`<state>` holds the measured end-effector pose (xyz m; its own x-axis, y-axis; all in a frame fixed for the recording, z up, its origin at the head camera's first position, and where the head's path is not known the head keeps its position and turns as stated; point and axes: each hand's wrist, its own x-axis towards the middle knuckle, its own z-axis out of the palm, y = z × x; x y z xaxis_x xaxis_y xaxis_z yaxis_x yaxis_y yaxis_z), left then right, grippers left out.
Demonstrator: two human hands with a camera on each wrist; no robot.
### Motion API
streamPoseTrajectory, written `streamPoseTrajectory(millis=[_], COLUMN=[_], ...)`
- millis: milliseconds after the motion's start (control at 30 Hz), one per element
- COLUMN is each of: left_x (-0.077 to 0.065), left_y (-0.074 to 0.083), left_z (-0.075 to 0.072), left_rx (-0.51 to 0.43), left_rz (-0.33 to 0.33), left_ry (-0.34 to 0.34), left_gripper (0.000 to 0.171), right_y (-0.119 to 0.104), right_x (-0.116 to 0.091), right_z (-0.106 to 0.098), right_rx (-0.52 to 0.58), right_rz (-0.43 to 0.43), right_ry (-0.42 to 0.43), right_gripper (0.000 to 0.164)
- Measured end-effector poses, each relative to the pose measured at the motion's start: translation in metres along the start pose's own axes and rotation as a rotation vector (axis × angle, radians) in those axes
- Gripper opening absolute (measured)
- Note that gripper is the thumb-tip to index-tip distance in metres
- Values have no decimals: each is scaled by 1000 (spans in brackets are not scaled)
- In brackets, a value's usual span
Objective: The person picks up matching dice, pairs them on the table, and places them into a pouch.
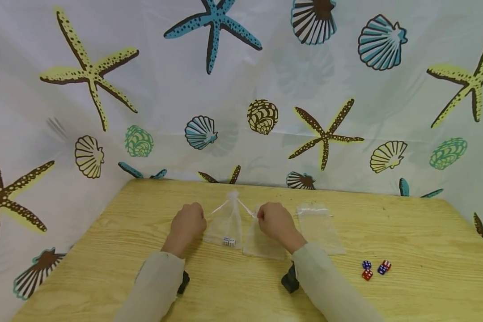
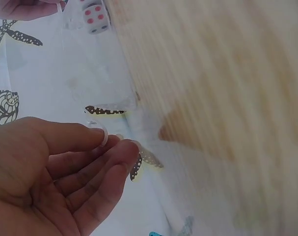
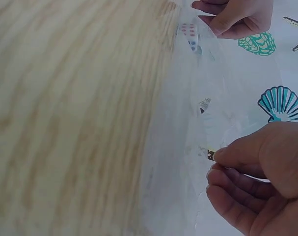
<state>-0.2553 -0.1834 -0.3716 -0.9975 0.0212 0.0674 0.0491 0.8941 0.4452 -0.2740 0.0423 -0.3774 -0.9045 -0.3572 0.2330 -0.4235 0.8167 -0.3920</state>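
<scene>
A sheer white drawstring pouch (image 1: 221, 227) lies on the table with white dice (image 1: 228, 242) inside its lower end. Its neck is gathered, and white strings run from it to both sides. My left hand (image 1: 188, 222) pinches the left string between thumb and forefinger; a loop of the string (image 2: 105, 136) shows at the fingertips in the left wrist view. On the other side, my right hand (image 1: 277, 220) pinches the right string, drawn taut. A second sheer pouch (image 1: 265, 247) lies flat beneath the right hand, partly hidden by it.
Farther right lies a third sheer pouch (image 1: 321, 232), flat. Near it are red dice (image 1: 367, 274) and blue dice (image 1: 366, 264) on the wooden table (image 1: 418, 237). A white curtain (image 1: 241, 80) printed with starfish and shells hangs behind the table.
</scene>
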Motion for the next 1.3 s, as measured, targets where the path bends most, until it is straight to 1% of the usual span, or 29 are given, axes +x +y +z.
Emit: streamPoseTrajectory(millis=[167, 300, 433, 533, 667, 833, 967, 1100, 1200, 1300], left_x=[-2, -3, -3, -4, -5, -8, -12, -16, -18, -18], left_y=[3, 5, 9, 12, 17, 20, 22, 27, 33, 38], left_z=[0, 2, 3, 3, 2, 0, 0, 2, 3, 5], left_rx=[-6, 2, 4, 9, 32, 72, 115, 141, 149, 144], left_rz=[-13, -25, -22, -8, 9, 6, 8, 11, 22, 51], left_ry=[-29, -46, -50, -73, -108, -122, -99, -69, -60, -48], left_gripper=[45, 45, 45, 47, 49, 48, 43, 36, 37, 43], right_y=[3, 0, -6, -9, -10, -7, -3, 2, 7, 12], right_x=[-3, -5, -5, -5, -6, -10, -17, -24, -30, -37], right_z=[4, 7, 10, 11, 9, 4, 1, -2, -6, -13], right_rx=[50, 116, 198, 223, 220, 182, 148, 140, 140, 143], right_rz=[-38, -61, -114, -171, -211, -244, -256, -255, -255, -251], right_ry=[-9, -32, -107, -158, -192, -207, -210, -215, -212, -200], right_gripper=[15, 13, 14, 14, 15, 18, 20, 19, 19, 18])
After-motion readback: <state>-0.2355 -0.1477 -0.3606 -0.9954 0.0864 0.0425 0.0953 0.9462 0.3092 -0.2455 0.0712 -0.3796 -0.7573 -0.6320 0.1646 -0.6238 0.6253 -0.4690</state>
